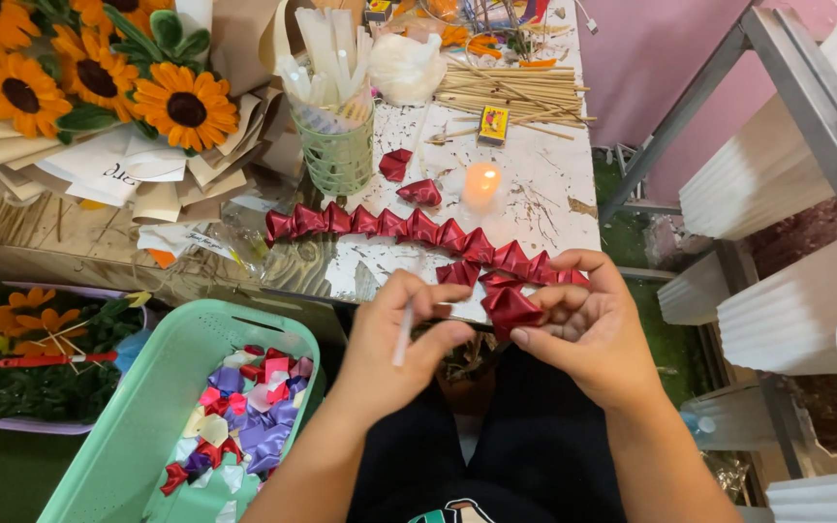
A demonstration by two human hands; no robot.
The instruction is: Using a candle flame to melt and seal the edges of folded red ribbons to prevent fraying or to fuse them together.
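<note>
Fingers pinch a white stick (403, 334) and red petal (510, 308) — mint basket (133, 426) holds petals.

A worn white worktable (544, 184), its paint chipped and scratched, fills the upper centre of the frame. A pink wall (661, 68) rises at upper right, behind a grey metal shelf frame (806, 87) that runs diagonally down the right edge and carries white ribbed lampshade-like forms (777, 320). Green artificial turf (2, 475) covers the floor at lower left and shows again beneath the shelving. A small lit candle (481, 182) on the table glows warmly; overall lighting is even.
</note>
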